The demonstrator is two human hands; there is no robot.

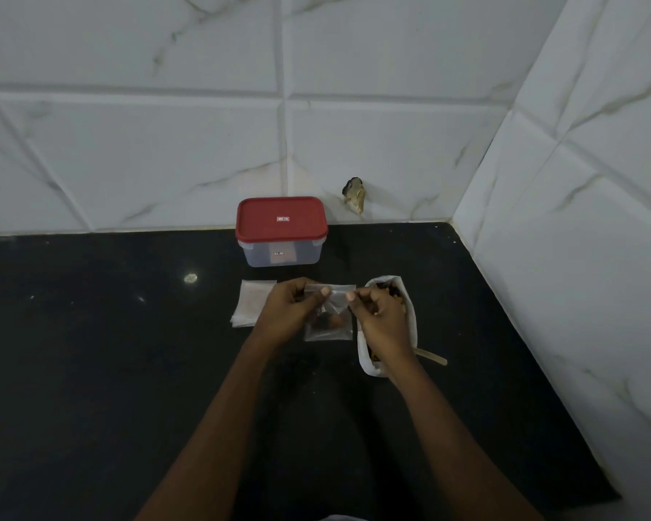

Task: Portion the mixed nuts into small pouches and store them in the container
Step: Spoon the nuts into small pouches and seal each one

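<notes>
A small clear pouch [329, 327], a few nuts in its bottom, is pinched at its top edge by the left hand [290, 310] and the right hand [380, 317] — thumb against fingers. The open bag of mixed nuts [410, 317] is noted just right, empty pouches [250, 306] left. Farther back, the container [282, 253] is found at the wall, red lid [280, 219] on.

1. One clear container [282, 254], with one red lid [281, 219].
2. One small pouch [329, 319] with nuts inside.
3. One stack of empty pouches [249, 306]; how many are in it cannot be told.
4. One white bag [410, 314] of mixed nuts.
5. One wooden handle [431, 356].
6. Two hands: left hand [292, 310], right hand [382, 317].
</notes>
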